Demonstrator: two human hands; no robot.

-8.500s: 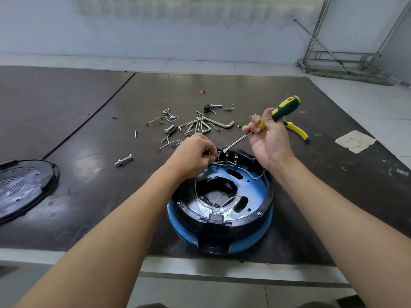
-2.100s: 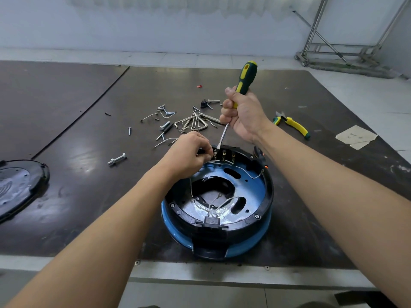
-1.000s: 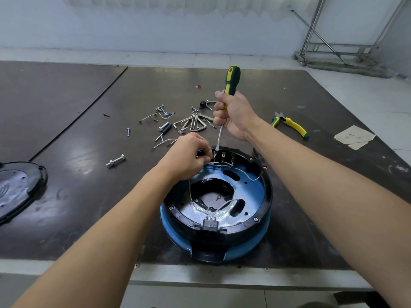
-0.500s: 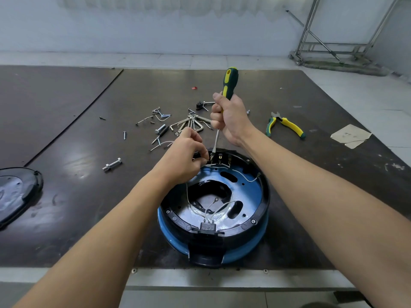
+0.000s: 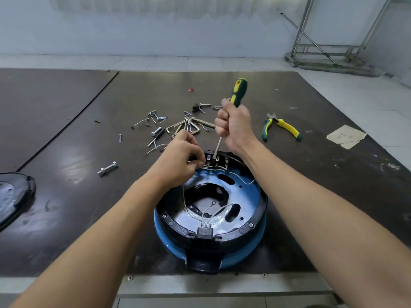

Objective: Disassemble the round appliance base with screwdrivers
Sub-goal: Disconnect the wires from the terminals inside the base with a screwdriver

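Observation:
The round appliance base (image 5: pixel 255 232), blue with a black inner ring, lies open side up near the table's front edge, white wires looping inside it. My right hand (image 5: pixel 234 126) grips a green and yellow screwdriver (image 5: pixel 238 92) nearly upright, its tip down on the terminal block (image 5: pixel 216 162) at the base's far rim. My left hand (image 5: pixel 182 154) pinches the white wires at the left end of that block.
Loose screws, bolts and hex keys (image 5: pixel 189 127) lie scattered beyond the base. Green and yellow pliers (image 5: pixel 281 127) lie to the right, a paper scrap (image 5: pixel 345 136) farther right. A long bolt (image 5: pixel 107 168) and a black cover (image 5: pixel 13 196) are at the left.
The screwdriver has swung from a low slant to nearly upright on the terminal block. In the last half second both hands hold almost still.

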